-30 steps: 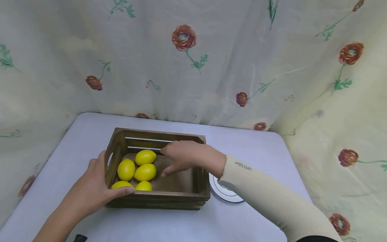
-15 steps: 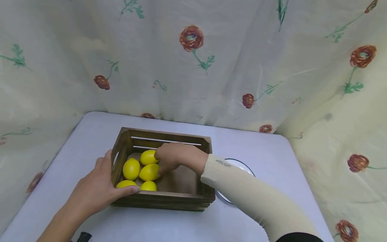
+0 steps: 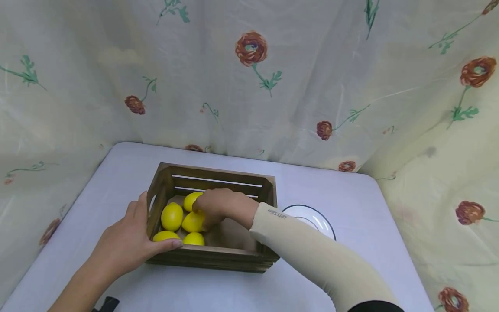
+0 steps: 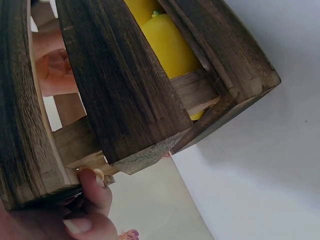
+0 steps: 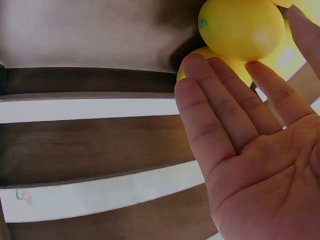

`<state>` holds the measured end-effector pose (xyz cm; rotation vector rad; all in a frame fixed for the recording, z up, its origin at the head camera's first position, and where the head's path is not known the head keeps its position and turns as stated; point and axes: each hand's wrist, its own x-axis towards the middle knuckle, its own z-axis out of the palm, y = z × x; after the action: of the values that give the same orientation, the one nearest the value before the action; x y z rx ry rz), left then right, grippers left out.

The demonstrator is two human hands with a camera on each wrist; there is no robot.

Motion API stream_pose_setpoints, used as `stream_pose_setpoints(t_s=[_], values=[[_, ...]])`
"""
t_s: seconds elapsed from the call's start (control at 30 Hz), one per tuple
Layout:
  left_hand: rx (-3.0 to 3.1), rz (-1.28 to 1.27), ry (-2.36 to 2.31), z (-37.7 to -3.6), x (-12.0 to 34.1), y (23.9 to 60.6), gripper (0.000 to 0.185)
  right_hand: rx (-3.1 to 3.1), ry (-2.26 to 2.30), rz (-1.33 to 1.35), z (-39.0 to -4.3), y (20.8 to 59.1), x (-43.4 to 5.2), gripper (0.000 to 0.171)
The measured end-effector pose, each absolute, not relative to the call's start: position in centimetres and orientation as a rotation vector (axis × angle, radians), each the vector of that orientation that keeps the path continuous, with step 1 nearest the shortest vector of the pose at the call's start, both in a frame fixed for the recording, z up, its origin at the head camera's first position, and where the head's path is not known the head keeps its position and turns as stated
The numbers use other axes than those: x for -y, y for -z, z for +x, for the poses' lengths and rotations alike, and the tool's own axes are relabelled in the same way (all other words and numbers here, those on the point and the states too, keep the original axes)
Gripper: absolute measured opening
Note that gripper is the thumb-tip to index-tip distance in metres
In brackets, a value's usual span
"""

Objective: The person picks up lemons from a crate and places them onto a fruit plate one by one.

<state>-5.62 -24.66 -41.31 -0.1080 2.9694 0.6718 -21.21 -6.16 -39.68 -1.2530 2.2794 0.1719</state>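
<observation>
A brown slatted wooden crate (image 3: 212, 259) holds several yellow lemons (image 3: 172, 216) bunched at its left end. My left hand (image 3: 122, 242) grips the crate's front left corner, thumb along the front rim; the left wrist view has curled fingertips (image 4: 95, 192) by the wood. Inside the crate, my right hand (image 3: 223, 206) reaches over the lemons. In the right wrist view its fingers (image 5: 200, 120) are extended and spread from the thumb. They lie against the lemons at the back, with a lemon (image 5: 242, 27) between fingers and thumb. The head view hides these fingertips.
A white plate with a dark rim (image 3: 325, 223) lies right of the crate, partly behind the right sleeve (image 3: 312, 255). The table (image 3: 218, 290) has a white cover. Flower-print curtains (image 3: 195, 78) hang behind and at the sides.
My right hand has moved left and down from the crate's middle onto the lemons. My left hand keeps its grip on the corner. The head view has shifted slightly.
</observation>
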Motion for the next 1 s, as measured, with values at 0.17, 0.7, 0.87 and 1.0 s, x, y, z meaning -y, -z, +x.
stream_pose_setpoints(t_s=[0.17,0.7,0.87,1.0], values=[[-2.967,-0.107,-0.692,-5.6,24.6,41.3,0.148,-2.299,-0.185,-1.242,-21.1,40.3,6.5,0.044],[-2.932,-0.122,-0.706,-5.9,24.9,41.1,0.150,-2.364,-0.227,-1.235,-20.3,41.5,7.4,0.027],[-2.929,-0.118,-0.725,-5.9,24.9,41.2,0.150,-2.371,-0.232,-1.210,-20.1,41.5,7.7,0.023],[-2.929,-0.125,-0.732,-5.8,24.9,41.2,0.150,-2.372,-0.198,-1.185,-20.0,41.8,7.9,0.021]])
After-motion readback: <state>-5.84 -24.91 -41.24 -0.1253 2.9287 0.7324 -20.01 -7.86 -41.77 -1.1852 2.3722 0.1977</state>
